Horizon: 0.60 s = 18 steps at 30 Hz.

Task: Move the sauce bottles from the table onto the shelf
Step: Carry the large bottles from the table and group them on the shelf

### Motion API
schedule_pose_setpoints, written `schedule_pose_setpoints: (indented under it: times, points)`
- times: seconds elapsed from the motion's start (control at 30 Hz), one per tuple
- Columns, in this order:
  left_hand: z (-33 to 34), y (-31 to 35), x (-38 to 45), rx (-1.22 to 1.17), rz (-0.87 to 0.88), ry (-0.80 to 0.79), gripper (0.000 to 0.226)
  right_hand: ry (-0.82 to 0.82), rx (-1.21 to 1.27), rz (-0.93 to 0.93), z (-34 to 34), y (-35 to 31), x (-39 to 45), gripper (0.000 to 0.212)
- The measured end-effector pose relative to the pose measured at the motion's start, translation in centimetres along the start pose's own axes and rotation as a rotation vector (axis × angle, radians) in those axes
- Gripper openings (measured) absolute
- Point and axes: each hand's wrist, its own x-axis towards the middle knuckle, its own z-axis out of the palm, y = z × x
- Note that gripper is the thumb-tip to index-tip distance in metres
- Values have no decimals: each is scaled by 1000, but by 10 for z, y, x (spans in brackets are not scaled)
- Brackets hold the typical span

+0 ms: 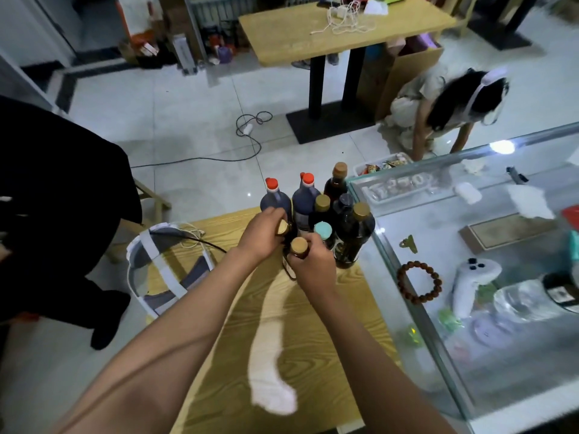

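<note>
Several dark sauce bottles stand clustered at the far end of the wooden table (313, 324): two with red caps (272, 184) (307, 179), some with gold caps (361, 210), one with a teal cap (323, 230). My left hand (263, 230) grips the neck of a gold-capped bottle (283, 227). My right hand (313, 261) grips the neck of another gold-capped bottle (299, 245) at the front of the cluster. Both bottle bodies are mostly hidden by my hands.
A glass display case (470, 277) stands right of the table, with a bead bracelet (419, 281) and a white controller (473, 277) on top. A headset (163, 264) lies at the table's left. A person in black stands left; another crouches far right. A cable crosses the floor.
</note>
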Motion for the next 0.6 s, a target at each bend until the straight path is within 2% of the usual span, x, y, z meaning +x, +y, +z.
schedule_pose_setpoints:
  times: [0.1, 0.17, 0.3, 0.4, 0.5, 0.6]
  points:
    - [3, -8, -21, -48, -8, 47, 37, -53, 149, 96, -5, 2, -7, 29]
    - [8, -12, -37, -115, -19, 75, 38, -63, 151, 65, -7, 7, -12, 28]
    - [7, -14, -63, -251, -17, 85, 40, -46, 111, -57, -17, 16, -38, 40]
    - [1, -13, -89, -458, -83, 121, 33, -100, 150, -24, -32, 3, -57, 37]
    - [-10, -4, -123, -700, -142, 142, 30, -81, 315, 67, -47, -16, -83, 44]
    - [-12, 6, -157, -862, -79, 120, 27, -42, 452, 83, -59, -31, -117, 40]
